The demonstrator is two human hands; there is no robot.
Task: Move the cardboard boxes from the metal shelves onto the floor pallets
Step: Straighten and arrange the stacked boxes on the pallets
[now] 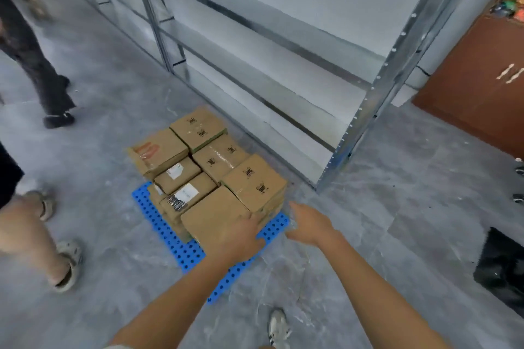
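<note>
The left hand (pixel 241 238) lies flat on the nearest cardboard box (pixel 211 218), fingers spread, not clasping it. The right hand (pixel 309 224) hovers open at its 3 o'clock, holding nothing. The stacked boxes (pixel 209 156) crowd a blue pallet (pixel 187 255); some carry white labels, probably shipping stickers, unreadable through blur. Metal shelves (pixel 283 45) stand at 1 o'clock, bystanders' legs (pixel 37 65) at 9, a brown cabinet (pixel 479 71) at 2.
</note>
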